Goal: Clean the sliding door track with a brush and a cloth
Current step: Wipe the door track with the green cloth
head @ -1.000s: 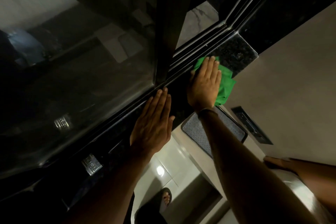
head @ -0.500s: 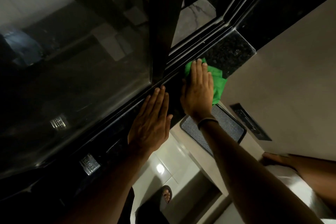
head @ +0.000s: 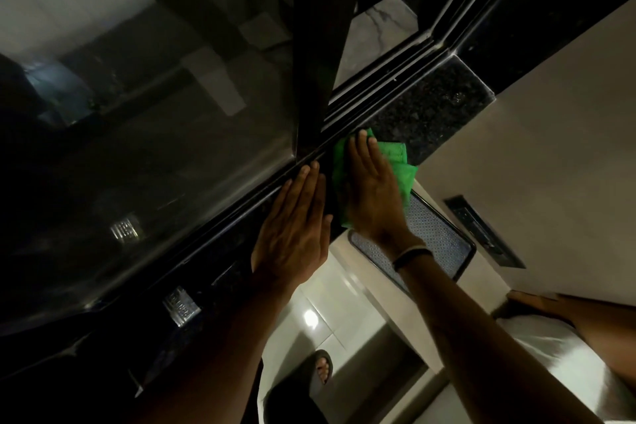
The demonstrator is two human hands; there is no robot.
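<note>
The dark sliding door track [head: 378, 86] runs diagonally beside a black speckled stone sill [head: 433, 113]. My right hand [head: 373, 193] lies flat on a green cloth [head: 399, 162], pressing it onto the sill at the track's edge, fingertips close to the door's dark frame [head: 316, 62]. My left hand [head: 296, 231] rests flat and empty on the sill just left of it, fingers together and pointing at the track. No brush is in view.
The big glass door pane [head: 155, 131] fills the left. A grey patterned mat [head: 437, 241] lies under my right wrist, with a dark floor slot [head: 481, 231] beyond it. My sandalled foot [head: 321, 370] stands on glossy white tiles below.
My right hand has slid the green cloth left along the sill, from near the sill's far end to right beside my left hand. The left hand has stayed put.
</note>
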